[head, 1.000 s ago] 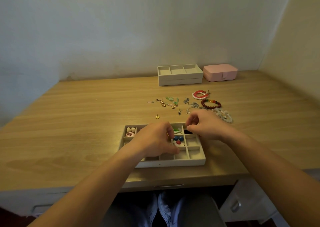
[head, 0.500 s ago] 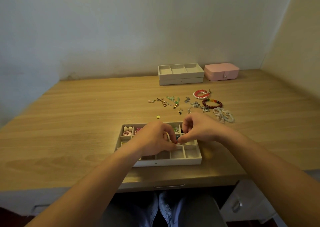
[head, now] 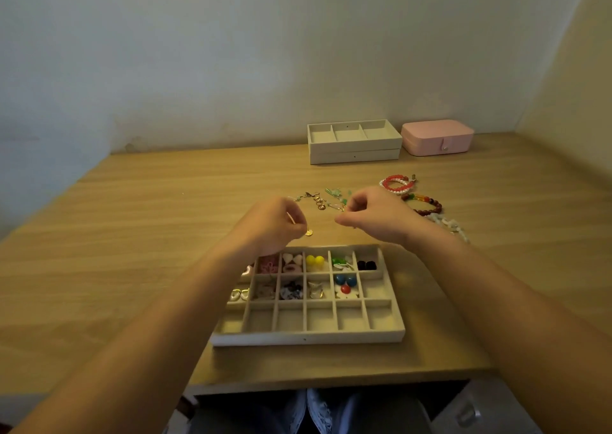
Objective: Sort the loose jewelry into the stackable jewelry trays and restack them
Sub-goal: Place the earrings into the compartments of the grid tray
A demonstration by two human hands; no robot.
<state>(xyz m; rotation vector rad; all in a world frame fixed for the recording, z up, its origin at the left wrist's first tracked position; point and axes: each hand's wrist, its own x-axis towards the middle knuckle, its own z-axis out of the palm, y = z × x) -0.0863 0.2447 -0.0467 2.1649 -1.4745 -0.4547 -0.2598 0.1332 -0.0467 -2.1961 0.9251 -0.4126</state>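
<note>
Fingers of the left hand [head: 275, 225] pinch a small gold earring [head: 309, 233] just beyond the tray [head: 308, 337]; fingertips of the right hand [head: 374, 216] meet, holding what I cannot tell

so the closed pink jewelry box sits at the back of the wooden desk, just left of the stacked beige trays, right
Not quite: the head view shows the closed pink jewelry box at the back of the wooden desk, just right of the stacked beige trays, not left.

Wooden desk [head: 132, 251], pink case [head: 437, 137] at back, pale wall [head: 231, 52]
</note>
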